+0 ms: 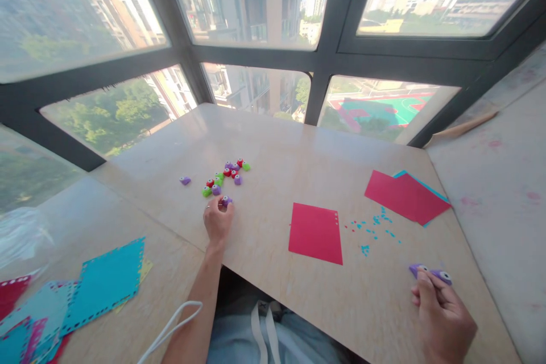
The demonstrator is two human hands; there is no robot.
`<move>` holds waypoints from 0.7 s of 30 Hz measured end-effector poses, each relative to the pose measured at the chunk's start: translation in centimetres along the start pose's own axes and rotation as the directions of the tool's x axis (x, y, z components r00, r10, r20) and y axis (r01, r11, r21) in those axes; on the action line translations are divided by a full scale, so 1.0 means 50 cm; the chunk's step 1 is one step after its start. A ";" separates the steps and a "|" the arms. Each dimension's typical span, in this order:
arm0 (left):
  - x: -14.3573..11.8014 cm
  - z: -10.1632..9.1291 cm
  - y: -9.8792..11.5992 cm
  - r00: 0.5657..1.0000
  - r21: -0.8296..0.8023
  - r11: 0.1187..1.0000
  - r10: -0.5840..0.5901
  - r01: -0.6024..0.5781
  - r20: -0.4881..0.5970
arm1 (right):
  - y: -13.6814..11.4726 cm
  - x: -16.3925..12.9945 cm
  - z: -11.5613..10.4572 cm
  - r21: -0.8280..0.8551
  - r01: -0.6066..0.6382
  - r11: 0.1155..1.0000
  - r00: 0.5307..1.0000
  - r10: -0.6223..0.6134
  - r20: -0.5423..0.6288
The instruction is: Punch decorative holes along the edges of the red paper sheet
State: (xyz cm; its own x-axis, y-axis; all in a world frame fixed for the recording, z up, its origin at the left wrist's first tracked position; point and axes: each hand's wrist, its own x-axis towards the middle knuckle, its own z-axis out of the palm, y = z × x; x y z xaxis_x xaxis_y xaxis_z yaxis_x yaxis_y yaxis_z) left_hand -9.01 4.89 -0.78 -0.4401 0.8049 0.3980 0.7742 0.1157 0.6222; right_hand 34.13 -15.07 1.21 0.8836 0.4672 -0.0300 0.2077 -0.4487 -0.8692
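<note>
Windows (pixel 256 57) stood behind a pale table (pixel 273 176). Hole-edged blue sheet (pixel 106 278) lay at left; red sheet (pixel 315 233) sat mid-table, holes at one corner. Right hand (pixel 446 313), over the table's right side, had thumb and fingers clamped on two purple punches (pixel 443 277). Left hand (pixel 216 222) pinched one purple punch (pixel 227 201) just beside a cluster of coloured punches (pixel 218 178). Blue paper bits (pixel 376 219) lay scattered right of the red sheet.
</note>
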 end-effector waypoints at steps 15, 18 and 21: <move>0.011 0.011 0.014 0.988 0.124 0.983 -0.124 0.134 -0.087 | -0.006 -0.004 -0.006 -0.037 -0.034 0.999 0.999 0.035 0.032; 0.026 0.019 0.014 0.978 0.103 0.978 -0.171 0.183 -0.118 | -0.008 -0.005 -0.008 -0.060 -0.011 0.998 0.999 0.013 0.039; 0.041 0.024 0.013 0.977 0.101 0.974 -0.192 0.200 -0.089 | -0.010 -0.007 -0.011 -0.080 0.013 0.997 0.999 -0.010 0.040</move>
State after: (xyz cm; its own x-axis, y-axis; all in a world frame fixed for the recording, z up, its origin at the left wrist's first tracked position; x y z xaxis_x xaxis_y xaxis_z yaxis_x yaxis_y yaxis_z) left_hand -8.88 7.29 -0.39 -0.6189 0.7130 0.3296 0.7125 0.3330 0.6177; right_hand 33.91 -15.41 1.94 0.8643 0.5014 -0.0410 0.2518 -0.5018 -0.8275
